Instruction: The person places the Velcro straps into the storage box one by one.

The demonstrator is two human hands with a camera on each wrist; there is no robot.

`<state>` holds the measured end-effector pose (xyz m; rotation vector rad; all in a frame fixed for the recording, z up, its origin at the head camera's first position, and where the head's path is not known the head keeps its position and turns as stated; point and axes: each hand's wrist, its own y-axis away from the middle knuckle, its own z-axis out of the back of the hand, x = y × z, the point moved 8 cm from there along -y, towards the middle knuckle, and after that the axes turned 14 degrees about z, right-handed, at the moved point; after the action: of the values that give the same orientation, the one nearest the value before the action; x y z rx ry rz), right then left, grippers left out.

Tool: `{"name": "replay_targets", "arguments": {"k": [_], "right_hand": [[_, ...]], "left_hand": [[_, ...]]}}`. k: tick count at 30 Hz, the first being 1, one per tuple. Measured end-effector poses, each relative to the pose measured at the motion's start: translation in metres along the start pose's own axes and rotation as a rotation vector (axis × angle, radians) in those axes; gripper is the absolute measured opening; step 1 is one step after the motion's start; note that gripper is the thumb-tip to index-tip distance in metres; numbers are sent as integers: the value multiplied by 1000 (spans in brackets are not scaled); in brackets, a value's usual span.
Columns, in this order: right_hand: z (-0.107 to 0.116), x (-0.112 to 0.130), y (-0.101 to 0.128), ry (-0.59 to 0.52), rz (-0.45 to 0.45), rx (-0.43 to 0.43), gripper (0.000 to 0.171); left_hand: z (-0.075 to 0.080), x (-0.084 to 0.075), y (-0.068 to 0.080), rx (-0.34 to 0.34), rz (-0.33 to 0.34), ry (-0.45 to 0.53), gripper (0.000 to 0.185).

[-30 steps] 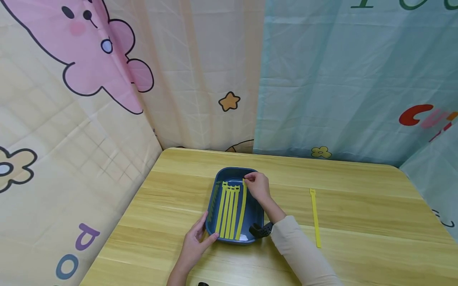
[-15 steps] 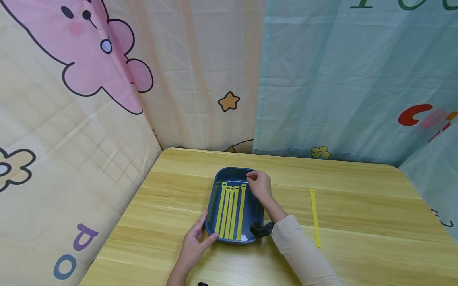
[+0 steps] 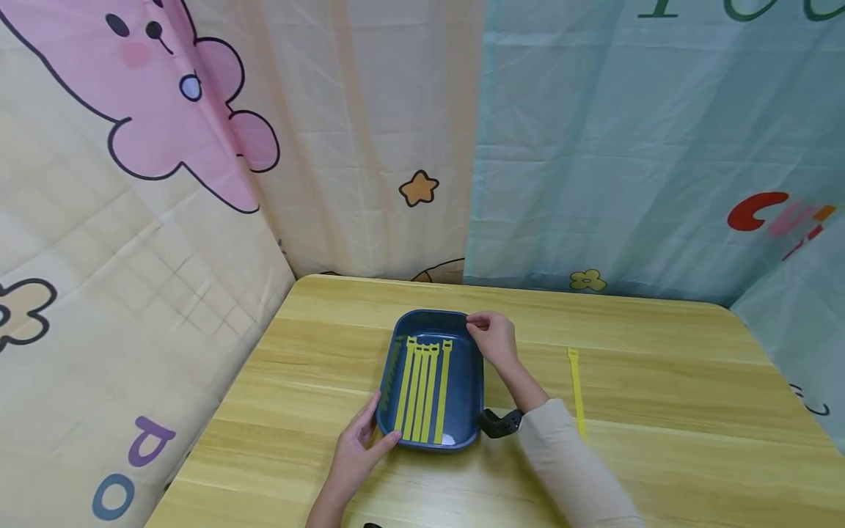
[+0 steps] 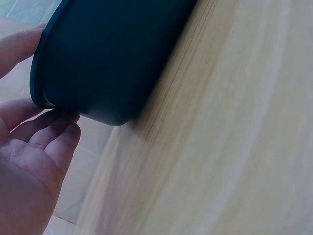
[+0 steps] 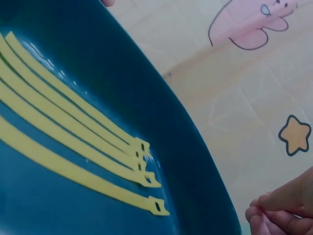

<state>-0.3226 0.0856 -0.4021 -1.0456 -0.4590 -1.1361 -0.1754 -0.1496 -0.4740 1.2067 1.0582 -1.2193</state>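
Lower centre of the head view: left hand (image 3: 354,456) relaxed, fingers against the near corner of the dark blue plastic tray (image 3: 470,381) holding five yellow slotted straps (image 3: 421,389); underside contact seen only from the left wrist. Right hand (image 3: 494,339) empty, fingertips pinched together at the far rim. Further right, one yellow strap (image 3: 576,391) on the light wooden table (image 3: 660,440).

A dark blue tray (image 4: 112,58) fills the upper left of the left wrist view, seen from low down at its outer wall and rounded corner. The left hand (image 4: 29,166) lies at that corner with its palm turned up. The fingers (image 4: 54,125) are nearly straight and touch the tray's underside edge, while the thumb (image 4: 17,46) rests against the rim higher up. The pale wooden worktop (image 4: 230,147) stretches off to the right, blurred.
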Motion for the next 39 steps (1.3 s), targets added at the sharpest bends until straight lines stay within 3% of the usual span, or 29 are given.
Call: {"name": "replay_targets", "arguments": {"k": [16,39], "right_hand": [[35,-22,4,16,-53,5,16],[66,-42,12,50,-70,23,19]], "left_hand": [[0,0,1,-8,0,-17,72],[-1,0,2,-14,8,-26,73]]}}
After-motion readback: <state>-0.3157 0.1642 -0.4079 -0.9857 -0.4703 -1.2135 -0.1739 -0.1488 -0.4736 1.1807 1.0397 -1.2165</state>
